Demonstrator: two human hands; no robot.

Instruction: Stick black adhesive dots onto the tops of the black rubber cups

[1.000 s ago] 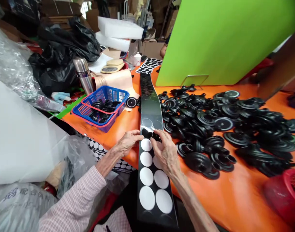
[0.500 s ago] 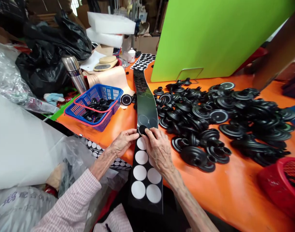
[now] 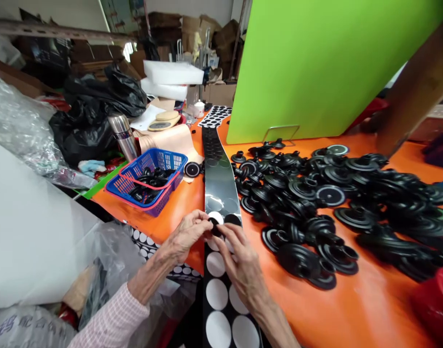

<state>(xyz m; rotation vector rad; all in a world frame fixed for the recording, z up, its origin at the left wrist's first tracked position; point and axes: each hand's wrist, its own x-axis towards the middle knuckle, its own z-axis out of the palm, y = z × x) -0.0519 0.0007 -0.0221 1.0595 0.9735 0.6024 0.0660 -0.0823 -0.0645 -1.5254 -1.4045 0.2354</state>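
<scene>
A small black round sticker [image 3: 214,227] is pinched at its left edge by my left hand [image 3: 188,236], thumb and forefinger closed. From the other side my right hand [image 3: 241,263] has its thumb and forefinger tips on the same sticker; the exact grip is partly hidden. Beneath both hands runs a long black sticker sheet [image 3: 221,186] with rows of circles. Its near part shows bare white circles [image 3: 217,295], while the far part is glossy and dark. One black circle [image 3: 232,220] sits beside a white one just beyond my fingers.
A heap of black suction-cup-like parts [image 3: 301,188] covers the orange table [image 3: 370,309] on the right. At left stands a blue basket [image 3: 149,205] holding similar parts. A green board [image 3: 297,72] rises behind; a red container [image 3: 434,295] stands at the right edge.
The black sticker has come up off the sheet, and a white circle shows near it. The sheet has shifted toward me, and my view has tilted upward.
</scene>
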